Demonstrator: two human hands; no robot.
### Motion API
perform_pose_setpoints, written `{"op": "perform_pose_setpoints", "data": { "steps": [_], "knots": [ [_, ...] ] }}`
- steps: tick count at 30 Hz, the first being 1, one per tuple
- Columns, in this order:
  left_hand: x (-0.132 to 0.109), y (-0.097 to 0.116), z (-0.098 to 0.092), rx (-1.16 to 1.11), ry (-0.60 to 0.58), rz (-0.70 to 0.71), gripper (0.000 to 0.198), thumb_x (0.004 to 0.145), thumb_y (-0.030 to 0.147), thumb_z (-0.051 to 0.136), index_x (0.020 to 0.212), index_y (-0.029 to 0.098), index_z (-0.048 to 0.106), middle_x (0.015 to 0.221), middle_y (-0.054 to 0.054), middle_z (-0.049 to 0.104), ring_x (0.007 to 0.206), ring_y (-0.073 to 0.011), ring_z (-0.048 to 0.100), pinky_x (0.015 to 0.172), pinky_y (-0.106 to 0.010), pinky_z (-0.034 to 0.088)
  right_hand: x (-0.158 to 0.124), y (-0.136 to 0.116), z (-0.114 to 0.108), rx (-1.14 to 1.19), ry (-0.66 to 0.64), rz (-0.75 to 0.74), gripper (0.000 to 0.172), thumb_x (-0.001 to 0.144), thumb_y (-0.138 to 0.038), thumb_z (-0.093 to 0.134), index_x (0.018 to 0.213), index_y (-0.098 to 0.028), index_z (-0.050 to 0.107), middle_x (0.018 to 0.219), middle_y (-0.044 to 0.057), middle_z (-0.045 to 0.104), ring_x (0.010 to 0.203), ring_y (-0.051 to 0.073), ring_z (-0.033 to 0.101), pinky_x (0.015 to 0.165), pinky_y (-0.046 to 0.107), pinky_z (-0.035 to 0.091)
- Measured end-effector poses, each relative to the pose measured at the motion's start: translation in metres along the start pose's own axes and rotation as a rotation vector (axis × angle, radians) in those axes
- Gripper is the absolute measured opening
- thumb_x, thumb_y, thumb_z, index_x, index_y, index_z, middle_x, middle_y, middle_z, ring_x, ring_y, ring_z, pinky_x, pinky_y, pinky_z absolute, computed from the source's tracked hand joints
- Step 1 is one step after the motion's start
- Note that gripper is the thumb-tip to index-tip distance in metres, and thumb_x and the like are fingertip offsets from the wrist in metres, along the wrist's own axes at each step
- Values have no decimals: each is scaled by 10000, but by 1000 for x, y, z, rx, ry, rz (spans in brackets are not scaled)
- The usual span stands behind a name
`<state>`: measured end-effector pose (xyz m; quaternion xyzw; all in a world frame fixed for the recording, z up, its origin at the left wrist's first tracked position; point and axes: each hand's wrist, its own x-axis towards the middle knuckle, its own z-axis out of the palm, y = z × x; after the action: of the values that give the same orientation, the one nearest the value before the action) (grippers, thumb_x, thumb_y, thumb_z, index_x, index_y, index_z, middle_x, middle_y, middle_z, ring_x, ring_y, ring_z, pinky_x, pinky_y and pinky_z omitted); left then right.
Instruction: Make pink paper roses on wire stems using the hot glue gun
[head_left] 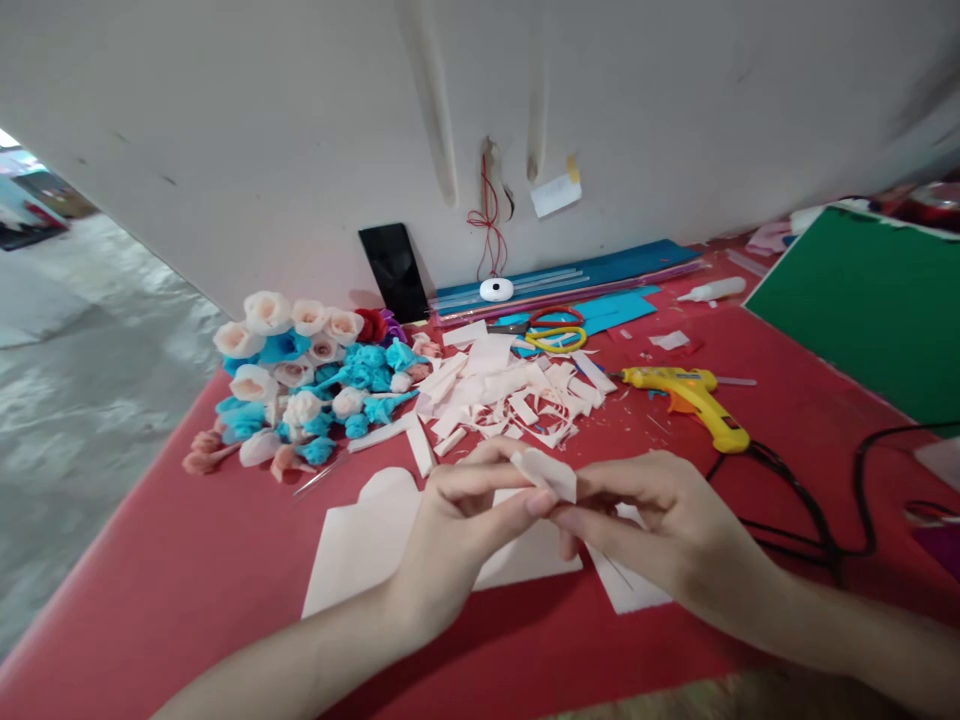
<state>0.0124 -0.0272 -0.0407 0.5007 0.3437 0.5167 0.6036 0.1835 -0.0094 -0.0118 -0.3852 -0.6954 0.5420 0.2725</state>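
Note:
Between my two hands, at the middle of the view, is a small pale paper petal (550,474). My left hand (469,525) pinches it from the left, thumb and fingers on its lower edge. My right hand (667,520) has its thumb and fingers closed on the petal's right side. Below the hands lie pale paper pieces on the red table; one sheet (360,550) on the left has a rounded top, and another piece (626,585) is partly under my right hand. A heap of pale paper scraps (502,385) lies just beyond my hands.
Paper flowers (300,370) in white, blue and pink pile up at the left. A yellow glue gun (694,390) with a black cord lies at right, near scissors (555,335). A dark phone (392,270) leans on the wall. A green board (862,310) stands far right.

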Motion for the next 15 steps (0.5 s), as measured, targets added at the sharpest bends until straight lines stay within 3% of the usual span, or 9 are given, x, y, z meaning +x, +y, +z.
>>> {"op": "perform_pose_setpoints", "data": {
  "steps": [3,9,15],
  "knots": [
    [0,-1,1,-79,-1,-28,97,774,248,659,785,288,746,852,-5,596,881,-153,572,877,-321,440,0,1,1,-7,1,1,286,829,-329,532,610,-155,591,558,-13,535,539,76,471,502,204,331],
    [3,3,7,-266,-39,-95,70,750,213,675,741,216,744,852,11,498,565,-74,582,634,-299,512,0,4,4,-39,9,-1,230,824,-272,532,645,-155,615,587,-8,583,556,83,499,508,201,348],
    [3,2,11,-363,22,-151,17,692,167,717,678,173,725,762,12,528,551,-85,577,567,-272,505,-1,5,4,-40,10,-3,194,805,-233,518,657,-149,612,583,-4,593,558,90,517,503,201,352]
  ]
}}
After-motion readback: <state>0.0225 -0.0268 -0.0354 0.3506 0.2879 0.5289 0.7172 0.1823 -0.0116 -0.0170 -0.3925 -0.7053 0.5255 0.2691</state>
